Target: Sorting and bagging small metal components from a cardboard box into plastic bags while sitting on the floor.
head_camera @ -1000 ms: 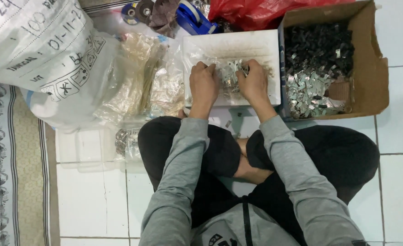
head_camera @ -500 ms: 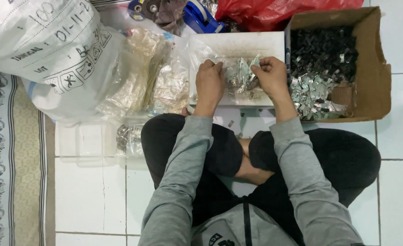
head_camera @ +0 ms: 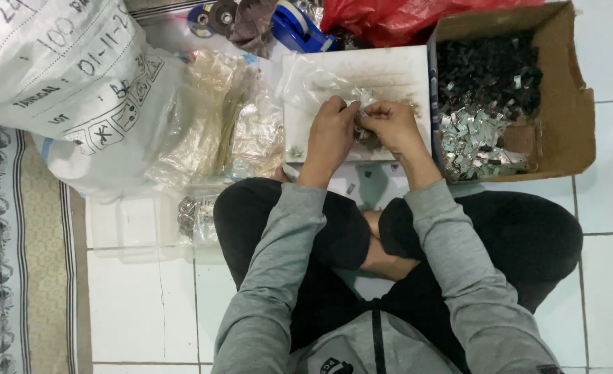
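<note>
- Now the left hand (head_camera: 329, 131) and the right hand (head_camera: 389, 125) meet over the white tray (head_camera: 396, 73), fingertips touching, both pinched narrow on a small clear plastic bag (head_camera: 317, 83) and the little metal pieces at its mouth.
- A second ago the hands were a little apart over the same tray with a bunch of pieces showing between them; they have since drawn together, so the handling has moved from gathering to close finger work at the bag.
- The tray lies on the tiled floor (head_camera: 140, 312) in front of the person's crossed legs, just beside the cardboard box (head_camera: 562, 104).
- The box, at the right, holds dark and silvery metal pieces (head_camera: 486, 104).
- A few loose pieces lie on the floor between tray and knees.
- A heap of clear bags (head_camera: 230, 131) lies left of the tray, and a big white sack (head_camera: 57, 76) fills the far left corner.
- A blue tape dispenser (head_camera: 296, 28) and a red bag (head_camera: 389, 21) lie beyond the tray.
</note>
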